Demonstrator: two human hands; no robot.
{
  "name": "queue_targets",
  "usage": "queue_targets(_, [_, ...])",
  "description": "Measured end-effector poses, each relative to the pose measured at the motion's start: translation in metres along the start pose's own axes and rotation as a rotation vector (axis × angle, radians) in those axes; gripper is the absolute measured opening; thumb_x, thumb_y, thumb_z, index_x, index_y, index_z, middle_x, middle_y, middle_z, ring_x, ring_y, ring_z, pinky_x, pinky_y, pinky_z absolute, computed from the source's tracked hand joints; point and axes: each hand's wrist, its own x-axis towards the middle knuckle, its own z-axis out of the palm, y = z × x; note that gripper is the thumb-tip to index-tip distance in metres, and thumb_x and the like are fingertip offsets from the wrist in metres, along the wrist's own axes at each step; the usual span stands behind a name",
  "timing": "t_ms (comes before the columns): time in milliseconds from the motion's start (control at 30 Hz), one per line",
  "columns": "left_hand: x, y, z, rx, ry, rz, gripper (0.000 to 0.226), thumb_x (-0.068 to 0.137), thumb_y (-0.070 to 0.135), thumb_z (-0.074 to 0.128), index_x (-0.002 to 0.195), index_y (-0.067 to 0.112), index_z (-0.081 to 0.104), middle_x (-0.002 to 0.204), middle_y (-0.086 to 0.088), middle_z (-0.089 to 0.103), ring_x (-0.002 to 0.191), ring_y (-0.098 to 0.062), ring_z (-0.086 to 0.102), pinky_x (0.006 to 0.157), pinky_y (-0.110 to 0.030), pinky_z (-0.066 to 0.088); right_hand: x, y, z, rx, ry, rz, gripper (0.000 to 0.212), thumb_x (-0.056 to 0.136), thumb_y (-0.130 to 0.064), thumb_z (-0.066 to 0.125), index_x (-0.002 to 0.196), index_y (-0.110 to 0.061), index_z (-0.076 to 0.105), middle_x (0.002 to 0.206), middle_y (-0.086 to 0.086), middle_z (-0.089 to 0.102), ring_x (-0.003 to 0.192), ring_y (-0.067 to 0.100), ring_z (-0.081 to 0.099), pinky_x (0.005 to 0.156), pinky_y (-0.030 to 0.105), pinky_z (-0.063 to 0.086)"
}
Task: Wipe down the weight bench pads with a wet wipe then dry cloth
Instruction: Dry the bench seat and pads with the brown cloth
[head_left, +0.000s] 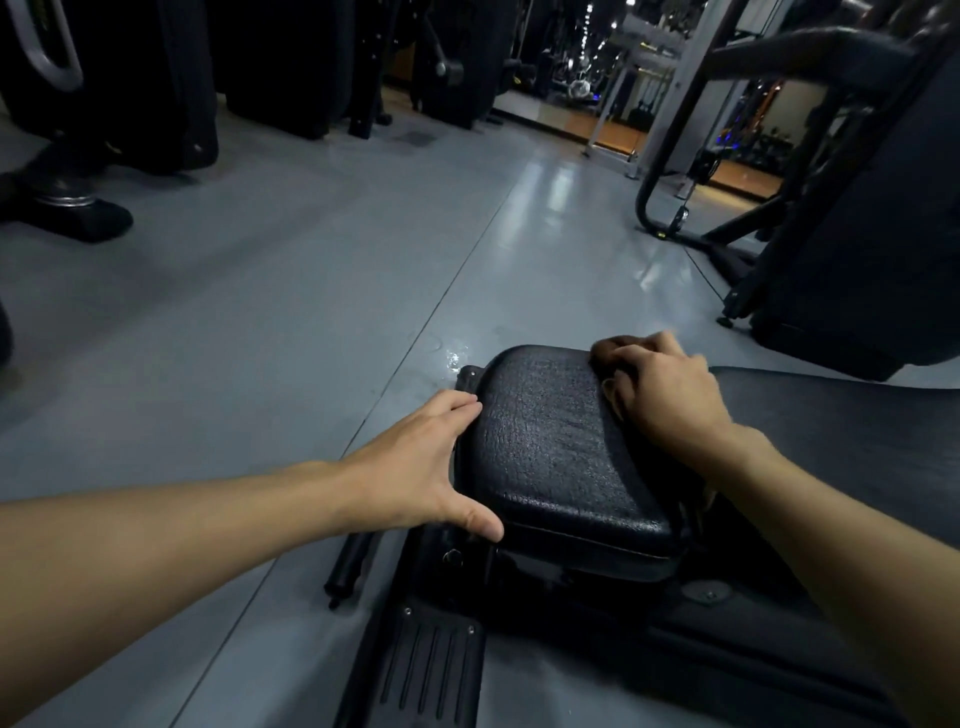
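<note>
A black textured seat pad (561, 452) of the weight bench sits low in the middle of the view, its surface glistening. My left hand (431, 462) rests against the pad's left edge, fingers straight, thumb near the front corner. My right hand (660, 389) lies on the pad's far right part with curled fingers pressing down; a sliver of pale material shows under the fingers, too hidden to tell whether it is a wipe or a cloth. A second black pad (841, 415) stretches away to the right behind my right forearm.
The bench's black frame and a ribbed footplate (431, 670) lie below the pad, with a short black bar (348, 566) on the grey floor. Gym machines stand at the right (857, 234) and along the back left. A small wet patch (452, 358) shines on the floor beyond the pad.
</note>
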Motion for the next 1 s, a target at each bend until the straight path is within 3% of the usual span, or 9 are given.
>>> queue_targets(100, [0.0, 0.001, 0.0, -0.014, -0.003, -0.003, 0.133, 0.049, 0.065, 0.085, 0.155, 0.014, 0.021, 0.155, 0.014, 0.02, 0.137, 0.002, 0.024, 0.1, 0.0, 0.014, -0.015, -0.041, -0.001, 0.002, -0.011, -0.131, 0.034, 0.097, -0.038, 0.05, 0.129, -0.035, 0.06, 0.13, 0.007, 0.05, 0.102, 0.043, 0.05, 0.093, 0.049, 0.046])
queue_targets(233, [-0.004, 0.0, 0.007, -0.089, 0.07, -0.064, 0.145, 0.034, 0.08, 0.078, 0.153, 0.021, 0.02, 0.15, 0.017, 0.029, 0.133, 0.001, 0.033, 0.108, -0.019, 0.031, -0.053, -0.106, 0.002, 0.031, 0.007, -0.387, 0.036, 0.097, -0.036, 0.049, 0.132, -0.03, 0.056, 0.136, 0.004, 0.046, 0.101, 0.038, 0.047, 0.086, 0.045, 0.045])
queue_targets(300, [-0.009, 0.001, 0.012, -0.167, 0.08, -0.086, 0.152, 0.033, 0.08, 0.079, 0.155, 0.026, 0.007, 0.149, 0.022, 0.025, 0.138, 0.0, 0.029, 0.115, -0.026, 0.03, -0.058, -0.1, -0.003, 0.076, 0.011, -0.405, 0.037, 0.097, -0.038, 0.05, 0.132, -0.032, 0.057, 0.137, 0.002, 0.046, 0.102, 0.037, 0.048, 0.086, 0.045, 0.045])
queue_targets(500, [-0.006, 0.003, 0.007, -0.131, 0.026, -0.105, 0.161, 0.033, 0.084, 0.075, 0.156, 0.022, -0.007, 0.16, 0.01, 0.02, 0.145, -0.004, 0.023, 0.119, -0.032, 0.025, -0.048, -0.007, -0.013, 0.062, 0.039, -0.084, 0.031, 0.094, -0.038, 0.055, 0.123, -0.036, 0.064, 0.132, 0.002, 0.052, 0.099, 0.042, 0.052, 0.091, 0.048, 0.047])
queue_targets(600, [-0.006, 0.004, 0.007, -0.106, 0.015, -0.099, 0.154, 0.042, 0.071, 0.084, 0.156, 0.022, -0.007, 0.161, 0.01, 0.019, 0.145, -0.005, 0.022, 0.119, -0.031, 0.024, -0.059, -0.02, -0.015, -0.023, 0.053, -0.035, 0.032, 0.094, -0.037, 0.054, 0.125, -0.034, 0.062, 0.129, 0.004, 0.051, 0.097, 0.04, 0.049, 0.088, 0.046, 0.047])
queue_targets(667, [-0.006, 0.004, 0.006, -0.089, 0.014, -0.093, 0.151, 0.045, 0.066, 0.086, 0.156, 0.023, -0.008, 0.16, 0.011, 0.02, 0.145, -0.006, 0.023, 0.118, -0.03, 0.025, -0.076, -0.052, -0.015, -0.04, 0.075, -0.166, 0.034, 0.091, -0.036, 0.057, 0.124, -0.035, 0.063, 0.126, 0.003, 0.052, 0.094, 0.038, 0.05, 0.082, 0.044, 0.047])
queue_targets(833, [-0.004, 0.001, 0.005, -0.055, 0.027, -0.089, 0.162, 0.027, 0.089, 0.069, 0.156, 0.025, -0.007, 0.158, 0.012, 0.026, 0.141, -0.004, 0.03, 0.115, -0.026, 0.029, -0.113, -0.086, -0.016, 0.077, 0.058, -0.457, 0.034, 0.087, -0.038, 0.056, 0.118, -0.029, 0.065, 0.124, 0.005, 0.056, 0.081, 0.034, 0.052, 0.069, 0.043, 0.047])
queue_targets(900, [-0.006, 0.002, 0.004, -0.035, 0.021, -0.074, 0.153, 0.037, 0.083, 0.074, 0.155, 0.028, -0.006, 0.157, 0.016, 0.023, 0.14, -0.003, 0.028, 0.115, -0.026, 0.028, -0.114, -0.064, -0.02, 0.11, 0.063, -0.391, 0.037, 0.089, -0.041, 0.045, 0.119, -0.029, 0.064, 0.126, 0.005, 0.056, 0.082, 0.034, 0.054, 0.072, 0.045, 0.049])
queue_targets(1000, [-0.009, 0.01, -0.001, 0.12, -0.012, 0.035, 0.125, 0.062, 0.071, 0.075, 0.154, 0.034, 0.0, 0.151, 0.025, 0.015, 0.136, 0.002, 0.025, 0.113, -0.023, 0.026, -0.122, -0.027, -0.027, 0.167, 0.152, -0.09, 0.035, 0.091, -0.037, 0.048, 0.121, -0.027, 0.063, 0.13, 0.008, 0.053, 0.093, 0.039, 0.056, 0.081, 0.046, 0.05])
